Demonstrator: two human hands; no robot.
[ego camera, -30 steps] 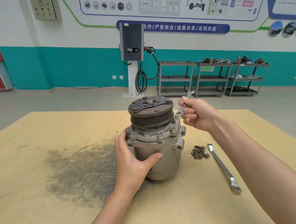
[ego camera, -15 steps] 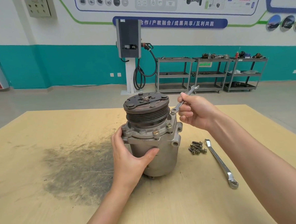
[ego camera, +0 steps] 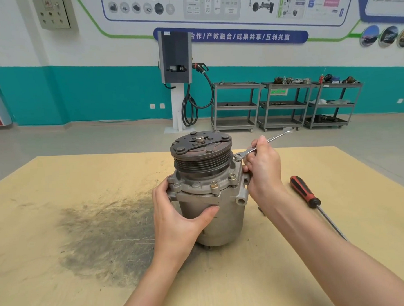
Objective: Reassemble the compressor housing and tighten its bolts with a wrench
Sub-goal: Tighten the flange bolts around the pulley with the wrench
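While the compressor (ego camera: 210,190) stands upright near the middle of the wooden table (ego camera: 60,230), pulley end up, the left hand (ego camera: 178,215) grasps its housing from the left, thumb across the near face under the bolted flange. Clenched round a slim wrench (ego camera: 254,147), the right hand (ego camera: 264,168) holds the tool's ring end on a bolt at the flange's far right edge. Right of that forearm lies a red-and-black screwdriver (ego camera: 305,192), well apart from the compressor. On the far wall a blue banner (ego camera: 239,36) reads 合作/产教融合/成果共享/互利共赢. Smaller print on the posters above is too blurred to read.
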